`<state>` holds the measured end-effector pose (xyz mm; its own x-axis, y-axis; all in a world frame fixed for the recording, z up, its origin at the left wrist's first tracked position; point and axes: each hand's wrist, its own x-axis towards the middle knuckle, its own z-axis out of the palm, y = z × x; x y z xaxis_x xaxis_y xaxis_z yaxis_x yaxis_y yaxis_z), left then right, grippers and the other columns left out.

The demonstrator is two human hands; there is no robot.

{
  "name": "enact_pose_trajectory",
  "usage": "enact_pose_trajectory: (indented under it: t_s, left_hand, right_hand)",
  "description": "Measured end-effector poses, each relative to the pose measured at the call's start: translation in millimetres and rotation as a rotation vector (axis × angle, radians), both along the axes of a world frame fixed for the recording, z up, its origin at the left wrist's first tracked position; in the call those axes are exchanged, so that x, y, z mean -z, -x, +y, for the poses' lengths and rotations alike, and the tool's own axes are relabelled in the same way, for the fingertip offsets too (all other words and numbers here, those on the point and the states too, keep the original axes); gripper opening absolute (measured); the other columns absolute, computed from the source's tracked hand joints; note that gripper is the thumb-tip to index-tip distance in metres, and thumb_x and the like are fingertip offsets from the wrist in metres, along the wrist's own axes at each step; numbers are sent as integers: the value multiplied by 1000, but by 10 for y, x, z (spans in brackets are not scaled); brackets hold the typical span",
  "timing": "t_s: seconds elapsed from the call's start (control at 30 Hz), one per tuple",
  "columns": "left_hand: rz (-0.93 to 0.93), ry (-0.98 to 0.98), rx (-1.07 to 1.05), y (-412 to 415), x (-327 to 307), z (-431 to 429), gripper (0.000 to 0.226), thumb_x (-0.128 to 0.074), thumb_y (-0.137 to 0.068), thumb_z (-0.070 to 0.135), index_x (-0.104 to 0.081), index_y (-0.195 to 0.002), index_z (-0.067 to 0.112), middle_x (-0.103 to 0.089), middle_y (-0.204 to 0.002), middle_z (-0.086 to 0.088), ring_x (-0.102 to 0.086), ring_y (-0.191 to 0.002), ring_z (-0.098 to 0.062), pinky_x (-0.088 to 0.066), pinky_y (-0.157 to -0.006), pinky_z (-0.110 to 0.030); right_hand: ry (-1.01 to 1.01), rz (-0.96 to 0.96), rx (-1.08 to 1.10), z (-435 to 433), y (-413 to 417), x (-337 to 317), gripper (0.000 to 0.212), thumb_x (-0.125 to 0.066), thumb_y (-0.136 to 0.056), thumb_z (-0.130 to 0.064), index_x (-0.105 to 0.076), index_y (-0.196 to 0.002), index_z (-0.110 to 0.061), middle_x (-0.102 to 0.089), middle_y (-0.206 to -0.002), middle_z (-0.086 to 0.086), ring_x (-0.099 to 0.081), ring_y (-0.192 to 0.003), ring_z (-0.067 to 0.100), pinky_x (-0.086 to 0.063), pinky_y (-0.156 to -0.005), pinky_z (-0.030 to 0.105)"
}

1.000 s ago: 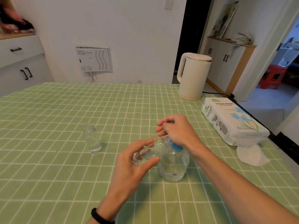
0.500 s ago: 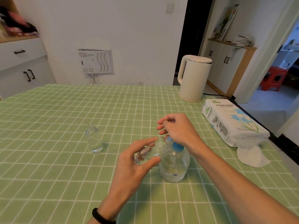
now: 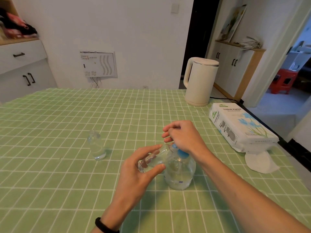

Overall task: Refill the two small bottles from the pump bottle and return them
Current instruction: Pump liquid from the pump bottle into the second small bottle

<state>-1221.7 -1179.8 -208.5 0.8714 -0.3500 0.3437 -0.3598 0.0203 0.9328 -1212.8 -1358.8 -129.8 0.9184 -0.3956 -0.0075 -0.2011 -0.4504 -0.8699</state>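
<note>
At the near middle of the bench [image 3: 50, 125], the pump bottle [image 3: 180, 174] stood upright on the green checked cloth, and almost nothing about it had changed over the last second. The left hand [image 3: 136, 172] still held a small bottle [image 3: 154, 158] tilted, its mouth up against the blue pump head [image 3: 182, 153], fingers [image 3: 157, 168] and thumb closed round its clear body. The right hand [image 3: 183, 137] still rested on top of the pump, fingers curled loosely, gripping nothing that could be made out. Only the view had drifted a little. That suggested the filling of this bottle was still under way, not finished. The second small bottle [image 3: 96, 145] stood uncapped, well apart to the left, with a little liquid at its bottom. Beyond, a kettle [image 3: 200, 81] and a tissue pack [image 3: 242, 126] sat untouched.
</note>
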Motion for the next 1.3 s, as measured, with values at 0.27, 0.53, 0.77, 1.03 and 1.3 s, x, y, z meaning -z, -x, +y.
enact_pose_trajectory:
  t_s: [0.27, 0.53, 0.77, 1.03, 1.3]
  left_hand:
    - [-8, 25, 1, 13, -63, -2, 49, -88, -77, 24, -76, -121, 41, -79, -118, 13, -73, -117, -11, -56, -101, -34]
    - [-11, -9, -9, -15, 27, -2, 53, -91, -80, 10, -76, -121, 40, -79, -118, 13, -73, -116, -10, -59, -100, -29]
    - [4, -7, -2, -13, 32, -3, 53, -91, -80, 9, -76, -123, 38, -79, -119, 11, -73, -117, -10, -58, -101, -29]
    - [15, 8, -13, 5, -35, -16, 51, -91, -80, 11, -77, -123, 33, -79, -118, 11, -74, -116, -10, -58, -101, -36]
    - [25, -8, -21, 6, -5, -18, 51, -91, -79, 9, -77, -122, 34, -79, -117, 13, -73, -114, -11, -58, -98, -33]
  right_hand:
    - [59, -15, -28, 12, -7, -101, 23, -55, -100, -14, -75, -93, -21, -80, -83, -6, -77, -73, 7, -61, -72, 26]
    - [-2, 28, -20, -24, -26, 6, 31, -48, -97, -2, -75, -93, -16, -80, -83, -2, -77, -70, 9, -53, -62, 19]
    - [0, 10, -5, -25, -37, 43, 31, -50, -96, -2, -75, -89, -18, -80, -80, -3, -77, -69, 7, -55, -63, 21]
    - [79, -17, -16, -1, -59, -77, 24, -55, -99, -13, -75, -89, -22, -79, -80, -6, -76, -69, 6, -56, -63, 23]
    - [-4, 3, -17, -38, -45, -8, 32, -48, -97, -1, -75, -92, -17, -80, -83, -3, -75, -68, 6, -54, -62, 19]
